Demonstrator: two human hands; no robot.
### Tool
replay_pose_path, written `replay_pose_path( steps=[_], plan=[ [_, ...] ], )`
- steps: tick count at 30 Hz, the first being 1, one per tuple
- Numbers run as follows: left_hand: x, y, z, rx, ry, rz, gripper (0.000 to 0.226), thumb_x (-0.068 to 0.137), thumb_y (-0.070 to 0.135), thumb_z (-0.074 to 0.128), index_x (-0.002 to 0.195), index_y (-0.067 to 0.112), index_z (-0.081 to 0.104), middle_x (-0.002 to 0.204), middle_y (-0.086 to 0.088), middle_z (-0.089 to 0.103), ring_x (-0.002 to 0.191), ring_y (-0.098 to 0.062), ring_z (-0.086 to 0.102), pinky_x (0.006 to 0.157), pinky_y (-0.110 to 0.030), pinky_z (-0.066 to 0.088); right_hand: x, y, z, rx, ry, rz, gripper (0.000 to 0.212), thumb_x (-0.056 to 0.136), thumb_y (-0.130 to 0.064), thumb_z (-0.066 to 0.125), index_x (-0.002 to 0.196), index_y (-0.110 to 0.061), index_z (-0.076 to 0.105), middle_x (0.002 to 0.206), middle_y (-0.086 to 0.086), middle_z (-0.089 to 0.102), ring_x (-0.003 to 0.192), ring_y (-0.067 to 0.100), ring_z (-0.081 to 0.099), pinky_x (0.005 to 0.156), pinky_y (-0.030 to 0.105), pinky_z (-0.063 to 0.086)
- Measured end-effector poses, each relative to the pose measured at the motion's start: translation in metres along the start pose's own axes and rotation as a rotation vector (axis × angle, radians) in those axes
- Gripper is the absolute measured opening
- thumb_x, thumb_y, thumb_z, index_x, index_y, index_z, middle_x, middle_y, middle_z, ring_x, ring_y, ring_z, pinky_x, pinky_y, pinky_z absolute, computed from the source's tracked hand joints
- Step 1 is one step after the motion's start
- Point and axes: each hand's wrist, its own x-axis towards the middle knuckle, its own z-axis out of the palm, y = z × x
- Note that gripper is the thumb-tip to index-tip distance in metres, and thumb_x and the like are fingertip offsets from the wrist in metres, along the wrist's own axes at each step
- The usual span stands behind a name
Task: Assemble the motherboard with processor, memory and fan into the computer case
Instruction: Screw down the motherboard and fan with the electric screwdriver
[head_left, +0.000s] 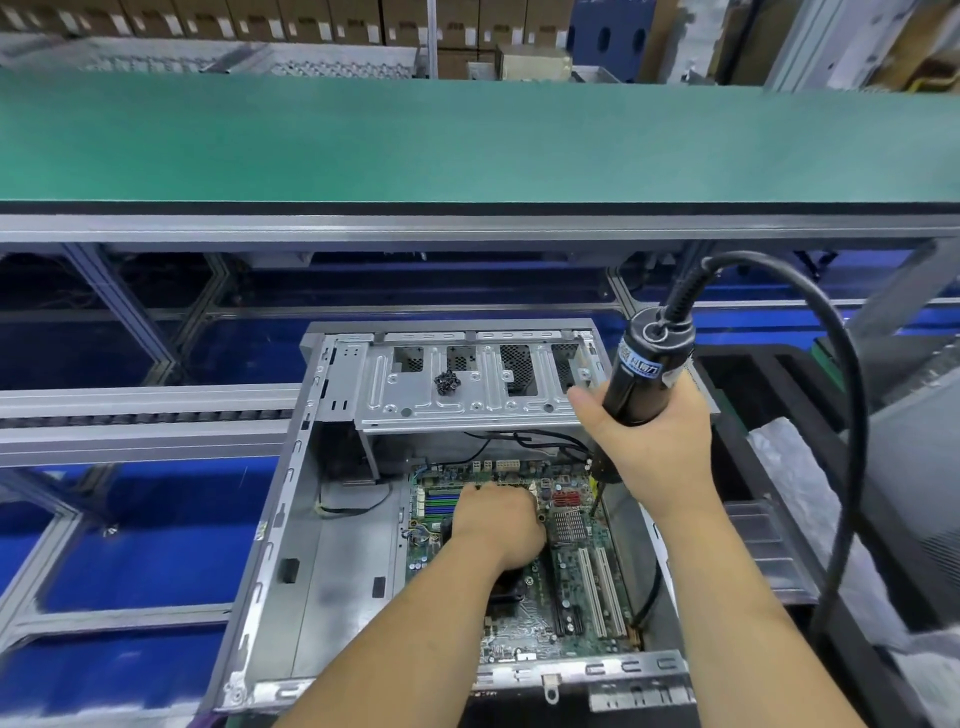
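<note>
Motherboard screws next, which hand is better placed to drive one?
Right. The right hand grips the electric screwdriver, its bit pointing down at the motherboard edge. The left hand rests on the board and holds no tool.

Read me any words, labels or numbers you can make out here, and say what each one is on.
Nothing reads clearly.
Blue and white label on the electric screwdriver held by the right hand: printed characters, too blurred to read.
Motherboard in the computer case: markings too small.
Cardboard boxes at the back: labels too blurred.
</note>
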Motion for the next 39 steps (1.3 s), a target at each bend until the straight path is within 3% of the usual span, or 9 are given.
replay_pose_path(
  steps=[4, 8, 15, 21, 28, 35, 39],
  plan=[
    [0.001, 0.001, 0.000, -0.016, -0.019, -0.010, 0.033, 0.092, 0.038, 0.045, 0.106, 0.017, 0.066, 0.111, -0.012, 0.066, 0.109, -0.032, 0.056, 0.102, -0.046, 0.036, 0.000, -0.002, -0.003, -0.007, 0.035, -0.026, 0.036, 0.068, -0.049, 0.080, 0.077, -0.023, 0.056, 0.076, 0.006, 0.065, 0.067, 0.014, 0.062, 0.066, 0.015, 0.051],
    [0.000, 0.001, -0.001, -0.023, -0.026, -0.005, 0.030, 0.092, 0.035, 0.045, 0.104, 0.016, 0.065, 0.107, -0.012, 0.066, 0.104, -0.033, 0.056, 0.096, -0.044, 0.038, -0.001, -0.005, -0.003, -0.028, 0.039, -0.026, 0.034, 0.068, -0.048, 0.079, 0.078, -0.025, 0.055, 0.075, 0.000, 0.065, 0.064, 0.002, 0.060, 0.065, 0.009, 0.048],
    [-0.002, 0.002, -0.003, -0.017, -0.027, 0.005, 0.030, 0.094, 0.035, 0.044, 0.105, 0.015, 0.064, 0.106, -0.012, 0.065, 0.103, -0.033, 0.055, 0.092, -0.044, 0.039, 0.000, -0.002, 0.001, -0.036, 0.032, -0.028, 0.029, 0.071, -0.039, 0.081, 0.078, -0.028, 0.054, 0.075, -0.002, 0.066, 0.064, 0.002, 0.061, 0.065, 0.010, 0.049],
    [-0.002, 0.002, -0.004, -0.024, -0.024, 0.003, 0.028, 0.093, 0.035, 0.045, 0.103, 0.016, 0.063, 0.106, -0.011, 0.066, 0.103, -0.033, 0.055, 0.090, -0.043, 0.039, 0.001, -0.002, 0.002, -0.023, 0.036, -0.005, 0.031, 0.066, -0.052, 0.077, 0.080, -0.033, 0.057, 0.077, -0.001, 0.066, 0.068, 0.012, 0.063, 0.066, 0.011, 0.050],
    [-0.004, 0.003, -0.005, -0.022, -0.017, 0.000, 0.029, 0.093, 0.035, 0.045, 0.103, 0.015, 0.064, 0.104, -0.012, 0.066, 0.101, -0.033, 0.056, 0.089, -0.043, 0.040, 0.001, 0.003, 0.003, -0.053, 0.029, 0.000, 0.040, 0.068, -0.051, 0.077, 0.081, -0.018, 0.058, 0.076, -0.003, 0.067, 0.068, 0.008, 0.063, 0.066, 0.011, 0.049],
    [-0.004, 0.004, -0.007, -0.043, -0.016, -0.018, 0.025, 0.092, 0.032, 0.047, 0.097, 0.015, 0.063, 0.099, -0.011, 0.064, 0.084, -0.029, 0.050, 0.076, -0.039, 0.037, 0.000, 0.005, 0.004, -0.044, 0.030, 0.020, 0.044, 0.067, -0.053, 0.076, 0.083, -0.016, 0.058, 0.075, -0.005, 0.066, 0.070, 0.009, 0.063, 0.067, 0.015, 0.050],
    [-0.004, 0.005, -0.007, -0.038, -0.036, -0.014, 0.031, 0.090, 0.031, 0.046, 0.107, 0.015, 0.066, 0.107, -0.014, 0.065, 0.093, -0.032, 0.054, 0.075, -0.040, 0.036, -0.001, 0.008, 0.003, -0.029, 0.010, 0.005, 0.049, 0.069, -0.053, 0.075, 0.081, -0.010, 0.058, 0.067, -0.008, 0.062, 0.067, 0.008, 0.058, 0.066, 0.015, 0.048]
  ],
)
